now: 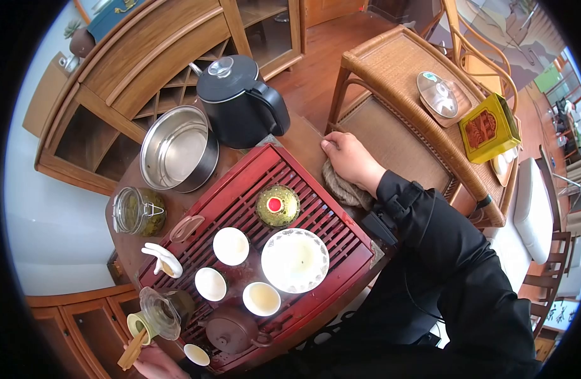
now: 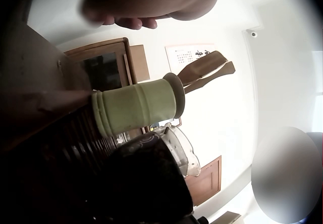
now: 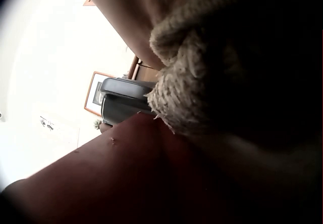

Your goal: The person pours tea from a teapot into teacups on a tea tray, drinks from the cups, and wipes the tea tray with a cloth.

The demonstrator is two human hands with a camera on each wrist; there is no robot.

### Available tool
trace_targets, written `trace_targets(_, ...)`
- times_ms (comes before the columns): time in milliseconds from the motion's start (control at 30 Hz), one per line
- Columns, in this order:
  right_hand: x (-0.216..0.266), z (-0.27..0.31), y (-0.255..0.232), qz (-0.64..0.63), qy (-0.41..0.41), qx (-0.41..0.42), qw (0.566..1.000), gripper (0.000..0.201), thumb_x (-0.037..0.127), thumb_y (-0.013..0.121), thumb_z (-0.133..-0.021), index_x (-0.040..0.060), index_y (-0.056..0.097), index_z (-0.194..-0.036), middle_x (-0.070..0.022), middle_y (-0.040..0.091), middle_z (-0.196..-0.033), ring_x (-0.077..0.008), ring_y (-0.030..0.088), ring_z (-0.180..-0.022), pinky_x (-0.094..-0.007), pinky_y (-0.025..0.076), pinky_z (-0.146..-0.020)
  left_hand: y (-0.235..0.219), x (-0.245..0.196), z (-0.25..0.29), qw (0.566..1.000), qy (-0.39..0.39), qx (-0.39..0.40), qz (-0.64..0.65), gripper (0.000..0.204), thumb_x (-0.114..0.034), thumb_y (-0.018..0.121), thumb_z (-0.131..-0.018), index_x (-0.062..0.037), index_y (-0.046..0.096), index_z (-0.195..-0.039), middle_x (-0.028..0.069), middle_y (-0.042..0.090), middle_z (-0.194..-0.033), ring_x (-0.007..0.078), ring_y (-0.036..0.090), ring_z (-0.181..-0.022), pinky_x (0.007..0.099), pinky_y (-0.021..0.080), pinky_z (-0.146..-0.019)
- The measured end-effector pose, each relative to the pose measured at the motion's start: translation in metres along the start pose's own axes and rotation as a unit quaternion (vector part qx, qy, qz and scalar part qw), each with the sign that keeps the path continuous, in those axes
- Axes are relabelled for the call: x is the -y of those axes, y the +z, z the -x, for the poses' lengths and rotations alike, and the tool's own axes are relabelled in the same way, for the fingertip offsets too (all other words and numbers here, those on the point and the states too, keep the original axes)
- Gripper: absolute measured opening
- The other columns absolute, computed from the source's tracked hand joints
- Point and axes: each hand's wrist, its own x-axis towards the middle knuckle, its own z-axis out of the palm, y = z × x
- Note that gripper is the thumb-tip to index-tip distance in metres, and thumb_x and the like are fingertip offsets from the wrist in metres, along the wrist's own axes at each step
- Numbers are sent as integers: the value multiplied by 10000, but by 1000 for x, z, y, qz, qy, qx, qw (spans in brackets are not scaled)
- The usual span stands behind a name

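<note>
My right hand [image 1: 352, 159] grips a bunched brown towel [image 1: 342, 184] at the tray's right edge; the towel's shaggy pile fills much of the right wrist view. At the lower left, my left hand [image 1: 155, 364] is beside a pale green tool holder [image 2: 139, 108] with wooden tea tools [image 2: 204, 71] sticking out. In the left wrist view that hand hangs apart from the holder, fingers loosely bent and holding nothing. Near it on the red tea tray [image 1: 284, 165] are a brown teapot [image 1: 228, 330], a small white cup [image 1: 196, 355] and a glass pitcher [image 1: 161, 312].
More white cups [image 1: 231, 246], a patterned white bowl [image 1: 295, 260] and a red-knobbed round lidded pot [image 1: 278, 206] stand on the tray. Behind are a black kettle [image 1: 239, 104], a steel pot [image 1: 179, 150] and a glass jar [image 1: 139, 211]. A rattan shelf [image 1: 391, 76] stands right.
</note>
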Motion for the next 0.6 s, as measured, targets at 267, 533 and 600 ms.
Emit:
trace_targets(267,20,12,-7,65,9,-1,998,518,398,592,-1000,-41,632,-1273,-305,588,-1221,-432,590,-1148,-430,466,-1030,5,-2,-5,997,-60,-25,45,345,-234,488,-1050,88,583,-1131,209,627,-1084,262,589,-988,412,511,-904)
trace_targets(533,12,8,-4,66,-6,-2,998,475,379,572,-1009,-26,648,-1245,-309,615,-1162,-427,584,-1149,-431,467,-1023,-5,2,-1,983,57,8,-173,278,-156,535,-1021,99,592,-1114,182,649,-1020,241,601,-925,391,517,-865)
trace_targets(600,4,3,-2,63,-32,-7,997,456,366,557,-1014,-25,653,-1228,-312,629,-1114,-422,588,-1139,-433,465,-1021,0,0,-3,995,8,-4,-104,263,-139,559,-1011,100,601,-1113,172,656,-997,233,604,-899,383,515,-856)
